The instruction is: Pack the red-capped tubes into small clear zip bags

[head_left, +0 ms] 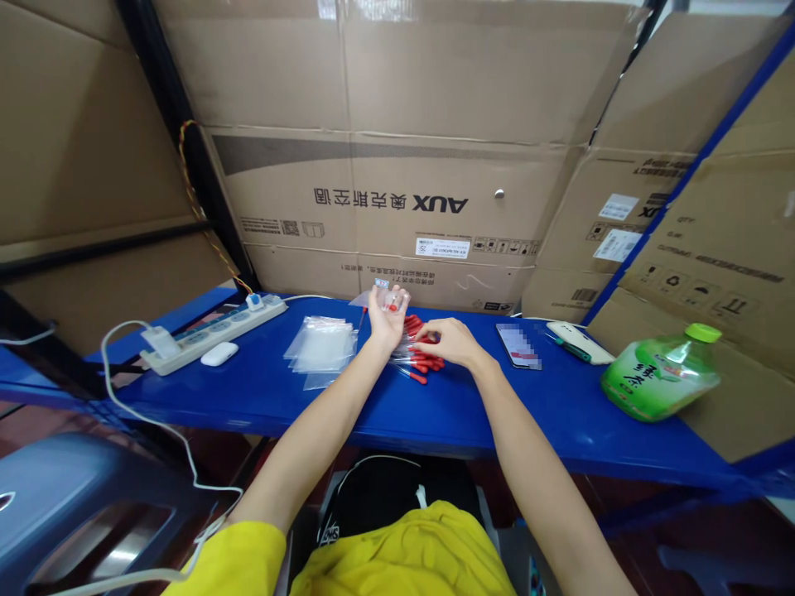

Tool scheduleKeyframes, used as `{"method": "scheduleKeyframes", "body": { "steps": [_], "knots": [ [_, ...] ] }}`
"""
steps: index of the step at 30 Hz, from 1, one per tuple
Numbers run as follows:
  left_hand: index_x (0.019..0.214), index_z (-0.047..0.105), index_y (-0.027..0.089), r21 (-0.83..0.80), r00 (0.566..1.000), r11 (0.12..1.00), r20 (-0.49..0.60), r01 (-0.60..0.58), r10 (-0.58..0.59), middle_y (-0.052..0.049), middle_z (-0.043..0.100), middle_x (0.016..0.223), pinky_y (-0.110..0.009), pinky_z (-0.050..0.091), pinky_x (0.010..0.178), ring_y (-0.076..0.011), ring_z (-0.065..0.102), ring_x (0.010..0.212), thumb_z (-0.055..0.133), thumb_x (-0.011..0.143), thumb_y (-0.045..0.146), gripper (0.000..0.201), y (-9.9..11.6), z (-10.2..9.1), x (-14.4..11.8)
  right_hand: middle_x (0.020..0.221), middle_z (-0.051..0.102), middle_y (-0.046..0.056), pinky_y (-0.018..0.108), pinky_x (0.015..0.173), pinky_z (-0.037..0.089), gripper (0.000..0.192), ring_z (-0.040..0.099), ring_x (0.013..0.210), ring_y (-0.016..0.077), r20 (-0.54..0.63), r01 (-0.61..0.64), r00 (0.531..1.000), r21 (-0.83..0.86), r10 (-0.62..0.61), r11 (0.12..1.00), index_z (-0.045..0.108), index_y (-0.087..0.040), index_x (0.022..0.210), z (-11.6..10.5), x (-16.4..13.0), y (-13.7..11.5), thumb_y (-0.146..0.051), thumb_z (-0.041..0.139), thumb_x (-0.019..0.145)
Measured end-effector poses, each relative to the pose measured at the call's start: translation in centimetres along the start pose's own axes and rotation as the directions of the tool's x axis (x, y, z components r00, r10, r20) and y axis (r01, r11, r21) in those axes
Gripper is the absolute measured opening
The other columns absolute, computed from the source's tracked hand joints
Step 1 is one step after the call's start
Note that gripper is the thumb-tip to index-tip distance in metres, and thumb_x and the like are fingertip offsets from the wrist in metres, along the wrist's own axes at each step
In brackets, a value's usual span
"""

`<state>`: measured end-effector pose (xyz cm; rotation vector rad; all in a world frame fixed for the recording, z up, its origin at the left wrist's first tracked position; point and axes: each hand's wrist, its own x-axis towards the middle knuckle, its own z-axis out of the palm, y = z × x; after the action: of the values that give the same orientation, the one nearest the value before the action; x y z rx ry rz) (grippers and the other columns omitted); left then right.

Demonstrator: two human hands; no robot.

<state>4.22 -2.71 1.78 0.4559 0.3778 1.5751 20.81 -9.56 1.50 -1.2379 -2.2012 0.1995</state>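
Observation:
My left hand (386, 321) is turned palm up, its fingers curled around something clear with a red end. A clear plastic bag (358, 300) and a small blue-and-white label (381, 284) show beside its fingers. Thin clear tubes with red ends (423, 362) lie in a loose pile on the blue table, just right of that hand. Over the pile, my right hand (456, 341) pinches thumb and fingertips together at one of the red-ended tubes. Flat clear zip bags (323, 346) are stacked to the left of my left forearm.
At the left are a white power strip (214, 334) and a white earbud case (219, 353). A phone (518, 345), a green pen (572, 349) on a pale object, and a green-capped bottle (658, 377) stand or lie right. Cardboard panels (385, 165) wall the back.

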Motion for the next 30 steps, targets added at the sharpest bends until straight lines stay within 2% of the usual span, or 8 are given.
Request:
{"method": "scheduleKeyframes", "body": {
  "steps": [7,12,14,17,19,21,24,30],
  "knots": [
    [0.096,0.062,0.017,-0.088,0.998,0.996,-0.056,-0.011,0.007,-0.01,0.069,0.09,-0.028,0.06,0.086,-0.0169,0.07,0.092,0.048,0.101,0.052,0.038,1.3,-0.3,0.7,0.082,0.073,-0.001,0.025,0.062,0.037,0.003,0.061,0.071,0.0149,0.06,0.018,0.998,-0.043,-0.016,0.999,0.08,-0.028,0.08,0.3,0.1,-0.4,-0.027,0.078,0.078],
    [0.099,0.06,0.016,-0.296,0.998,0.955,-0.053,0.015,-0.032,-0.008,0.069,0.089,-0.029,0.06,0.084,-0.0161,0.07,0.084,0.053,0.1,0.048,0.032,2.3,-0.1,0.9,0.078,0.07,0.0,0.025,0.066,0.042,0.008,0.059,0.069,0.0132,-0.111,0.04,0.993,0.076,-0.032,0.996,0.077,-0.022,0.084,-0.1,0.0,-0.1,-0.022,0.069,0.08],
    [0.1,0.057,0.017,-0.323,0.998,0.946,-0.067,-0.014,-0.008,-0.008,0.07,0.09,-0.03,0.061,0.084,-0.0166,0.071,0.082,0.055,0.1,0.047,0.03,2.7,-0.2,1.1,0.069,0.066,-0.001,0.025,0.062,0.042,0.011,0.055,0.061,0.0127,-0.276,0.036,0.961,0.137,0.004,0.99,0.074,-0.02,0.085,-0.4,0.1,-0.1,-0.026,0.066,0.085],
    [0.1,0.055,0.018,-0.317,0.995,0.947,-0.094,-0.053,0.025,-0.008,0.071,0.092,-0.032,0.061,0.085,-0.0176,0.072,0.084,0.055,0.1,0.048,0.03,3.0,-0.3,1.4,0.063,0.061,-0.002,0.026,0.059,0.043,0.015,0.052,0.056,0.0126,-0.51,0.051,0.859,0.191,0.055,0.98,0.072,-0.02,0.086,-0.6,0.1,-0.4,-0.032,0.064,0.089],
    [0.099,0.054,0.018,-0.3,0.993,0.951,-0.11,-0.069,0.038,-0.008,0.071,0.092,-0.032,0.06,0.085,-0.0179,0.072,0.085,0.056,0.099,0.048,0.029,2.8,-0.3,1.3,0.066,0.064,-0.001,0.027,0.061,0.046,0.017,0.055,0.057,0.0135,-0.599,0.075,0.798,0.202,0.063,0.977,0.072,-0.02,0.088,-0.6,0.1,-0.8,-0.034,0.064,0.09],
    [0.1,0.056,0.018,-0.275,0.995,0.96,-0.096,-0.059,0.034,-0.008,0.071,0.092,-0.032,0.06,0.086,-0.0178,0.072,0.084,0.057,0.099,0.047,0.028,2.2,-0.2,0.9,0.073,0.069,0.001,0.028,0.064,0.049,0.019,0.059,0.062,0.0149,-0.634,0.09,0.771,0.208,0.064,0.974,0.072,-0.02,0.091,-0.4,0.1,-1.2,-0.037,0.064,0.092],
    [0.103,0.06,0.018,-0.221,1.0,0.975,-0.02,0.016,-0.021,-0.008,0.072,0.094,-0.034,0.059,0.087,-0.0184,0.072,0.085,0.057,0.099,0.045,0.028,0.4,0.4,-0.2,0.085,0.074,0.004,0.03,0.07,0.053,0.022,0.065,0.068,0.0169,-0.62,0.098,0.783,0.208,0.054,0.973,0.072,-0.02,0.096,0.4,0.3,-1.8,-0.04,0.063,0.095],
    [0.1,0.062,0.019,-0.116,0.986,0.981,0.066,0.158,-0.151,-0.007,0.074,0.096,-0.034,0.057,0.09,-0.0207,0.073,0.092,0.058,0.098,0.042,0.024,-2.6,1.7,-2.7,0.092,0.076,0.004,0.029,0.067,0.05,0.018,0.068,0.074,0.0184,-0.504,0.053,0.862,0.192,0.052,0.98,0.07,-0.022,0.101,2.4,0.7,-1.7,-0.038,0.068,0.091]
  ]
}}
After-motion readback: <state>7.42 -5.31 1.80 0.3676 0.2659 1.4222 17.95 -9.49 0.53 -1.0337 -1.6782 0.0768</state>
